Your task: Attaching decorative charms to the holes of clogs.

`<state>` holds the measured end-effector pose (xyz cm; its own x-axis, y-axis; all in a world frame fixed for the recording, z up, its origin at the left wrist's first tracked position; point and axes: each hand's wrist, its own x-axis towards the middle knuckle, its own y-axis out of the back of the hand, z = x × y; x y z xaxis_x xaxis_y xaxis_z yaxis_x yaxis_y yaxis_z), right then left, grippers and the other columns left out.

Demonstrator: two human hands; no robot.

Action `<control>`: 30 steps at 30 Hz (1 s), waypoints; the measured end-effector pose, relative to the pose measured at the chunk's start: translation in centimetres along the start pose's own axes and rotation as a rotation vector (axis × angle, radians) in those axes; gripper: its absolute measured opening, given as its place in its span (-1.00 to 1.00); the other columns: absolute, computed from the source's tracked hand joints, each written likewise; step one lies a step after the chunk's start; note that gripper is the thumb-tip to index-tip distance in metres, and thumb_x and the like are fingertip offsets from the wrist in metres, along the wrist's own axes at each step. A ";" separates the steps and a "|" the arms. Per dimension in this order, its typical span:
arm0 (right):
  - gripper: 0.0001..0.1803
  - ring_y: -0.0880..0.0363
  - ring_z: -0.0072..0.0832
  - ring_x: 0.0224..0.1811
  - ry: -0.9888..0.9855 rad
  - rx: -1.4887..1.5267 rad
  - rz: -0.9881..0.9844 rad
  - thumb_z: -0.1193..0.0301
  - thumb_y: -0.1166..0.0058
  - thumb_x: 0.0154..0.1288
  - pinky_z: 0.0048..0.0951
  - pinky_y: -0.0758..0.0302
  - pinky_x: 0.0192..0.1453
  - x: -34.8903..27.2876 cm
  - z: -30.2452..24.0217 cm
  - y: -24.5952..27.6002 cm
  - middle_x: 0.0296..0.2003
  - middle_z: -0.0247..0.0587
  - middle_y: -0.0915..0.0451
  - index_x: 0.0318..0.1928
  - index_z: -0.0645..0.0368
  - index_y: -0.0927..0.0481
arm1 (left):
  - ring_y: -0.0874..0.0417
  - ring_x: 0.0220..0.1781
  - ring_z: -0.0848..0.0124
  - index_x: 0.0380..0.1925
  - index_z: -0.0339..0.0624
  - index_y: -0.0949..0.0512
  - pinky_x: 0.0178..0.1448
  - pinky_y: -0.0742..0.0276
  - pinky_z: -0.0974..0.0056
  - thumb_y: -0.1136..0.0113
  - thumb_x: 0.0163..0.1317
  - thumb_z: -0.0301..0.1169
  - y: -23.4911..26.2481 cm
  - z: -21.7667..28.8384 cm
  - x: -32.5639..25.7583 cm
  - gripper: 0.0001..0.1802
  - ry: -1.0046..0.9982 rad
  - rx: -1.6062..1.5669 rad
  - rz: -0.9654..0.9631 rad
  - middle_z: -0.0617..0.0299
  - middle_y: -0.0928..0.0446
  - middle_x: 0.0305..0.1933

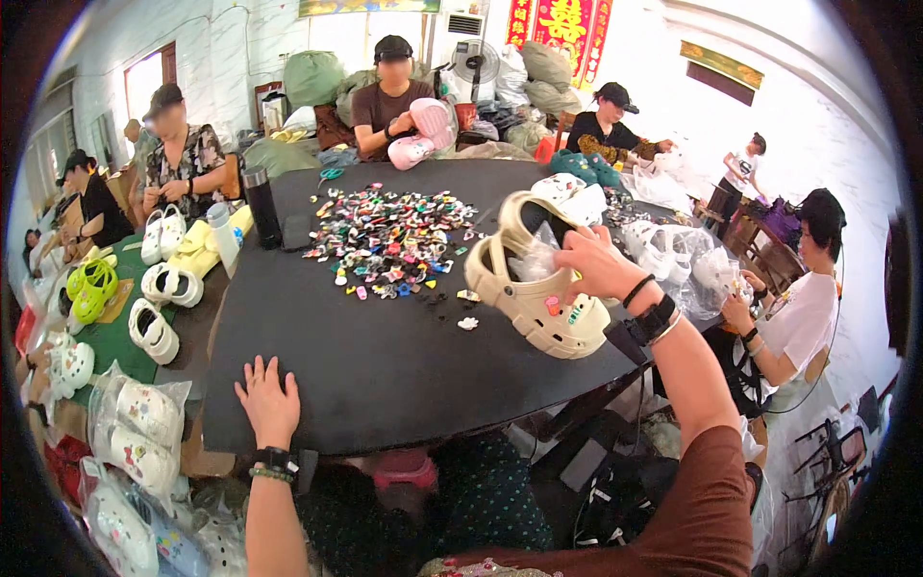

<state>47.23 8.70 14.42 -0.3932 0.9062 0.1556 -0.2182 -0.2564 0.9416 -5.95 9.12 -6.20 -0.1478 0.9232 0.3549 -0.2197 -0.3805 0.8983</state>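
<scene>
My right hand (604, 262) grips a pair of beige clogs (519, 300) at their openings and holds them up over the right side of the dark table (375, 370). Small charms sit on the near clog, among them a red one and green letters. Crumpled clear plastic (535, 258) shows inside the shoes beside my fingers. Flat on the table's near left part rests my left hand (268, 402), fingers apart, holding nothing. A heap of small colourful shoe charms (394, 231) spreads across the far middle; a white charm (467, 324) lies apart from it.
A black bottle (261, 207) and green-handled scissors (331, 175) are by the heap. White clogs (154, 329) line the left side, with bagged clogs (144, 413) nearer. Bagged white shoes (663, 250) lie right. Several people sit around; one across handles pink clogs (423, 135).
</scene>
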 end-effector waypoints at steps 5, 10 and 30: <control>-0.48 -0.39 -0.25 0.03 0.387 0.008 0.165 0.14 -0.50 -0.27 -0.07 -0.24 0.10 4.9 -7.6 3.8 -0.24 -0.29 -0.43 -0.20 -0.11 -0.60 | -0.25 0.47 -0.02 0.19 -0.20 -0.48 0.51 0.02 -0.22 -0.09 0.33 -0.20 -1.3 -1.5 0.1 -0.51 -0.043 -0.061 0.076 -0.07 -0.38 0.36; -0.49 -0.38 -0.28 0.01 0.635 0.081 0.179 0.18 -0.49 -0.29 -0.10 -0.23 0.10 9.8 -17.2 6.5 -0.23 -0.32 -0.42 -0.23 -0.06 -0.59 | -0.40 0.36 0.06 0.15 -0.30 -0.48 0.46 -0.18 0.02 -0.12 0.33 -0.36 3.1 -1.0 -1.2 -0.58 0.138 -0.673 0.224 -0.06 -0.44 0.29; -0.26 -0.36 0.00 0.29 0.475 0.618 0.055 0.34 -0.39 0.04 -0.19 -0.37 0.35 7.5 -20.7 2.6 0.25 0.10 -0.35 0.23 0.22 -0.36 | -0.57 0.04 -0.02 0.12 -0.30 -0.45 0.13 -0.49 0.10 -0.16 0.32 -0.31 10.5 6.8 -0.7 -0.57 -0.387 -0.418 0.216 -0.11 -0.48 0.12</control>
<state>25.22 7.92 11.82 -0.7598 0.6206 0.1938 0.2951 0.0636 0.9533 -1.63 4.80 4.73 0.1127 0.7459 0.6565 -0.5957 -0.4781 0.6454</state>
